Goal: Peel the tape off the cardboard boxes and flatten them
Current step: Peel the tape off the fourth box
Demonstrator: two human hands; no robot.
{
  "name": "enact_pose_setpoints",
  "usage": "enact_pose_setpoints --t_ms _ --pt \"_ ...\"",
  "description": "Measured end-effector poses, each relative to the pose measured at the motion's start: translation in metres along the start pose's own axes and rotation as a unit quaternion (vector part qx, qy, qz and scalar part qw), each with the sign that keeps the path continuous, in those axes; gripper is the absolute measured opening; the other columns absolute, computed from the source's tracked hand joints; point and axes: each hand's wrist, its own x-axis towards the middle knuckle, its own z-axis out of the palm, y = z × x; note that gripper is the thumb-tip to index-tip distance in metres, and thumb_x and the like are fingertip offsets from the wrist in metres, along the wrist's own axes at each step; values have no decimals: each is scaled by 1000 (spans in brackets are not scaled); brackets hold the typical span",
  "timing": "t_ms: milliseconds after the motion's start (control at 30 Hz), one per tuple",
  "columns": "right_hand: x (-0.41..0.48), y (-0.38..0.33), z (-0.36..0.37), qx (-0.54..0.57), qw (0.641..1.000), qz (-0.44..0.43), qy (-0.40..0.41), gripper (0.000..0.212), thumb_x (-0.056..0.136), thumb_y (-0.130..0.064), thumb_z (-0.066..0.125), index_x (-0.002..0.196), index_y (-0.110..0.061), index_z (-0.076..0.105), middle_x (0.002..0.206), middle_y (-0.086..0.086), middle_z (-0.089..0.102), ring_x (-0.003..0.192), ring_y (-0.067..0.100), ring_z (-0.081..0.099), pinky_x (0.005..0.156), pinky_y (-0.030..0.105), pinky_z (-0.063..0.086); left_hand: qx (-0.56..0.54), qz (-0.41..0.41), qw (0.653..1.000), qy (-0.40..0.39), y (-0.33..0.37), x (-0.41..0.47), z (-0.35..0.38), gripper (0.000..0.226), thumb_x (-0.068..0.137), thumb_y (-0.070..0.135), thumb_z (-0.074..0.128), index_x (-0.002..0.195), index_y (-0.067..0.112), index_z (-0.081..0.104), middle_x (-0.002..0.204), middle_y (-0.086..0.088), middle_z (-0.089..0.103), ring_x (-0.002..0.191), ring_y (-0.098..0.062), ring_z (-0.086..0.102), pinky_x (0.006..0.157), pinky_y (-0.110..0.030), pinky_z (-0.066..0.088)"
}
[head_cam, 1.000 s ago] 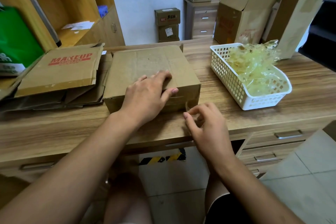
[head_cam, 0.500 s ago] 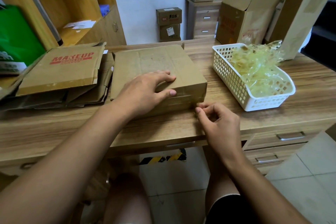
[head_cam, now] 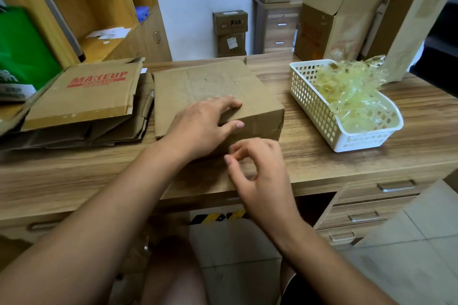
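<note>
A closed brown cardboard box (head_cam: pixel 210 86) lies flat on the wooden desk (head_cam: pixel 322 156), in the middle. My left hand (head_cam: pixel 200 129) presses on the box's near top edge, fingers on the lid and thumb over the front face. My right hand (head_cam: pixel 260 171) hovers just in front of that front face, slightly blurred, with thumb and forefinger pinched together. Any clear tape between those fingers cannot be made out.
A stack of flattened cartons, the top one marked MAKEUP (head_cam: pixel 84 96), lies left of the box. A white plastic basket (head_cam: pixel 319 111) full of crumpled peeled tape stands to the right. Tall open cartons (head_cam: pixel 334 22) stand behind it, a wooden shelf (head_cam: pixel 104 7) at back left.
My right hand has moved from the box's front right corner leftward along the front face and a little toward me. The left hand stays on the box.
</note>
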Motion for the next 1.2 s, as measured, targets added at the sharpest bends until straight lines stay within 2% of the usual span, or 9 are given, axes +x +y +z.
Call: enact_pose_setpoints --t_ms 167,233,333,567,633,800,1000,1133,1200 --pt "9 19 -15 28 997 62 34 11 92 -8 69 90 -16 61 104 1 57 103 17 56 83 35 52 -1 -7 998 -57 -4 1 -8 42 92 48 61 129 39 42 149 14 49 132 -20 50 104 -38 41" --pt "13 27 -22 15 998 64 24 10 92 -5 67 91 -14 63 103 2 54 100 12 56 75 28 53 -5 -4 998 -66 -5 1 -10 45 93 47 61 133 39 42 151 17 46 134 -18 48 104 -37 38" --pt "16 37 -31 -50 998 42 -7 23 87 8 61 97 -11 68 105 4 55 97 8 55 86 9 41 1 -4 998 -67 -5 0 -10 46 94 48 59 135 40 41 151 16 45 133 -19 48 103 -38 38" --pt "30 51 -56 -189 980 -13 54 38 79 10 61 88 -22 79 118 4 53 114 30 50 94 49 44 1 -7 997 -73 -5 0 -10 44 95 50 57 134 41 39 152 15 44 133 -19 48 100 -40 38" --pt "36 54 -63 -237 968 -40 75 37 81 4 65 87 -30 80 119 3 57 114 31 46 89 47 40 -1 -6 997 -72 -5 -1 -9 43 95 50 57 133 42 39 152 17 43 133 -18 48 100 -40 39" --pt "42 48 -55 -140 981 -124 49 26 89 4 62 99 -12 79 111 4 54 92 17 57 76 28 52 -3 -3 998 -64 -5 -1 -9 42 94 50 57 132 42 40 153 20 41 133 -18 48 101 -41 41" --pt "34 33 -33 -59 988 -130 -60 56 85 -2 41 137 -7 60 133 7 58 121 16 58 103 16 42 6 -7 998 -66 -6 -1 -7 42 93 52 55 130 44 37 151 15 45 132 -20 50 104 -46 42" --pt "20 41 -19 30 993 -86 -68 59 92 1 51 149 -14 47 146 -5 54 135 3 50 108 14 37 2 -8 998 -58 -6 -1 -6 42 93 52 55 130 44 37 150 15 46 132 -20 49 105 -47 42" --pt "16 43 -15 150 987 -10 -53 59 94 -3 55 147 -28 45 144 -17 57 133 1 53 103 13 42 2 -8 998 -56 -6 -1 -5 43 92 52 56 131 44 38 150 16 46 132 -19 49 105 -46 41"
